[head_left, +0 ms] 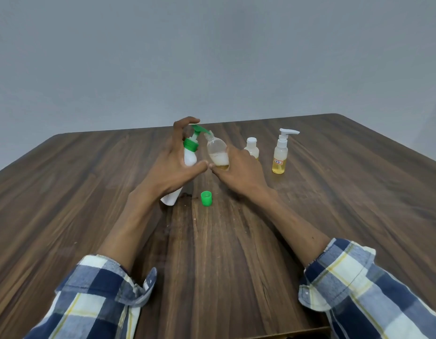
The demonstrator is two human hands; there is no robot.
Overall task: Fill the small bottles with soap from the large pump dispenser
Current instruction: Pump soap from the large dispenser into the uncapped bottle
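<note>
sleeves: your plaid cuffs (107,285) sit nearest, both forearms bare and reaching forward over the worktop (236,265).
cap: green cap (206,198) lies loose on the wood between your wrists, touching nothing.
left hand: your left hand (173,162) grips the white dispenser (189,156) around its body, index finger curled over the green pump head (199,128); the dispenser leans right, base down on the worktop near your wrist.
right hand: your right hand (236,167) holds the clear bottle (217,152), fingers wrapped round its lower part, thumb tip nearly meeting your left thumb.
clear bottle: uncapped, tilted left so its neck sits just under the pump spout; pale liquid with foam fills the lower part.
far bottles: a small capped bottle (251,148) stands upright just beyond your right hand; a pump bottle (280,152) with a white head and yellow liquid stands to its right, apart.
</note>
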